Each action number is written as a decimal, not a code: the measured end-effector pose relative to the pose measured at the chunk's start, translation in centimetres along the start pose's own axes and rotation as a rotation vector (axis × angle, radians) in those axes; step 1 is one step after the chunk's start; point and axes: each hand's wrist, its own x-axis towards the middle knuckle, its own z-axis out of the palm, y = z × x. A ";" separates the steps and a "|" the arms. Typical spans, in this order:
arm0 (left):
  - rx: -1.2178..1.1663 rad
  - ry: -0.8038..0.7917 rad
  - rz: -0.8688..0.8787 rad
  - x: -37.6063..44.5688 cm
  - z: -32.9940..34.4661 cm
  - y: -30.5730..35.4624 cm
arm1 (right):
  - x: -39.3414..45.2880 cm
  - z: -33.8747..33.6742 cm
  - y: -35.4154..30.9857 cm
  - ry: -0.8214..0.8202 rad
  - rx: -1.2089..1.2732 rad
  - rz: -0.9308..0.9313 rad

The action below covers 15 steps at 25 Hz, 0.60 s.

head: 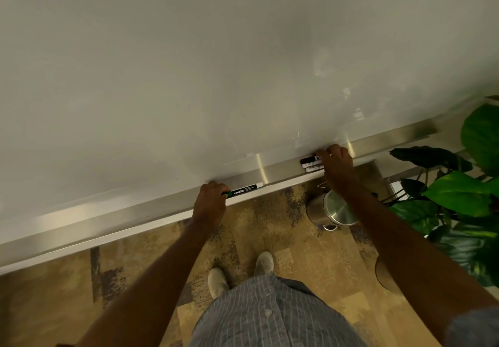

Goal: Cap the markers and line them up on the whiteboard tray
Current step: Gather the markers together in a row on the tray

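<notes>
A long metal whiteboard tray [151, 209] runs along the bottom of the whiteboard [216, 63]. My left hand [210, 203] grips the green-capped end of a black-and-white marker [244, 188] that lies along the tray. Farther right, my right hand [337, 168] rests on a small cluster of markers [310, 163] with black and white barrels lying side by side in the tray. My fingers cover their right ends, so whether they are capped is hidden.
A steel pedal bin [334, 210] stands on the patterned carpet just below the tray. A large leafy plant [464, 190] crowds the right side. My shoes [243, 271] are near the wall.
</notes>
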 end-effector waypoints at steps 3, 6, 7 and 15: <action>0.000 0.005 -0.009 0.0 0.1 -0.1 | 0.2 0.1 -0.4 0.045 0.067 0.030; -0.006 0.011 -0.014 -0.1 0.2 -0.2 | 0.3 0.1 -0.3 0.046 0.081 0.025; -0.005 0.010 -0.012 -0.1 0.2 -0.2 | 0.3 0.0 -0.3 0.051 0.079 0.018; -0.110 0.114 -0.055 -0.9 0.1 0.1 | -2.0 0.7 -10.4 0.099 0.173 -0.343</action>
